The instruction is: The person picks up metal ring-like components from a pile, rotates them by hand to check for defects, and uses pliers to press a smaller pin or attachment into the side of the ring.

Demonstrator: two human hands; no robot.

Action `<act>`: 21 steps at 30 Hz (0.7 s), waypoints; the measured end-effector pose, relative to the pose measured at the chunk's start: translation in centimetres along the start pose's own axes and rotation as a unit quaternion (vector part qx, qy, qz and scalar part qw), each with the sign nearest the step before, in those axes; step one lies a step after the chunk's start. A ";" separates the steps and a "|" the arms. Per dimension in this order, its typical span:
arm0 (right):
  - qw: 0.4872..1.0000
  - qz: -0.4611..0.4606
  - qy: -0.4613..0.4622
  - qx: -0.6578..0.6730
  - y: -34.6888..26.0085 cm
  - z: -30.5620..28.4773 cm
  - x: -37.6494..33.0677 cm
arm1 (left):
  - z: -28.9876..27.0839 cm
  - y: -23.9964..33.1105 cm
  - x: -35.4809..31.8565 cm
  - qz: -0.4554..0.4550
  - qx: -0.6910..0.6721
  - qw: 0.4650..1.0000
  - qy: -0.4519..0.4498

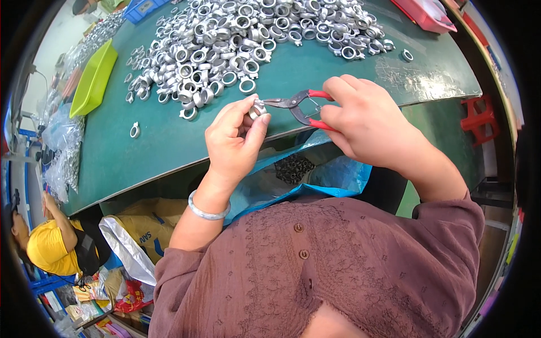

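My left hand point(232, 138) is closed in a pinch around a silver metal ring point(257, 109) with a small lug, held over the front edge of the green table point(152, 152). In my right hand point(369, 115) are spring-loaded snips point(297, 106) with red handles. Their narrow tips point left and reach the upper side of the ring; whether they touch it I cannot tell. Beyond my hands lies a large heap of similar silver rings point(225, 50). One loose ring point(134, 130) sits apart at the left, another point(407, 55) at the right.
Below the table edge, a blue plastic bag point(344, 174) lies open at my lap with small dark pieces point(293, 168) inside. A yellow-green tray point(94, 79) stands at the left, a pink tray point(425, 16) far right. A red stool point(479, 119) and a co-worker in yellow point(53, 248) flank me.
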State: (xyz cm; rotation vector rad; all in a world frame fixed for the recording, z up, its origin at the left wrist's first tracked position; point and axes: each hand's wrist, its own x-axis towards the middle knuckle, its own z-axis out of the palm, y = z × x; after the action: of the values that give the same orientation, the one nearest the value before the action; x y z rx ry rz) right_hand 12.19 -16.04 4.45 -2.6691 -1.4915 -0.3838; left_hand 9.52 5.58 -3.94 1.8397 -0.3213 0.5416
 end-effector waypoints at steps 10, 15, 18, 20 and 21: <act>1.000 0.009 0.018 -0.002 -0.1 0.1 -0.2 | 0.0 -0.3 -0.1 0.016 -0.020 1.000 0.010; 1.000 0.012 0.004 -0.006 -0.3 0.2 0.0 | 0.0 -0.3 -0.2 0.011 -0.011 1.000 0.007; 1.000 0.010 0.006 -0.008 -0.3 0.3 0.0 | -0.1 -0.3 -0.1 0.013 -0.010 1.000 0.006; 1.000 0.010 0.007 -0.010 -0.4 0.3 0.1 | -0.1 -0.2 -0.1 0.012 -0.009 1.000 0.006; 1.000 0.010 0.007 -0.012 -0.4 0.3 0.1 | -0.1 -0.2 -0.1 0.010 -0.008 1.000 0.005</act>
State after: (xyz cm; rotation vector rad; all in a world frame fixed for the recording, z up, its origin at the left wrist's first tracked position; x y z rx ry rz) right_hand 11.95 -15.72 4.18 -2.6920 -1.4634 -0.4216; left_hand 9.47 5.72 -4.12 1.8198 -0.3369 0.5617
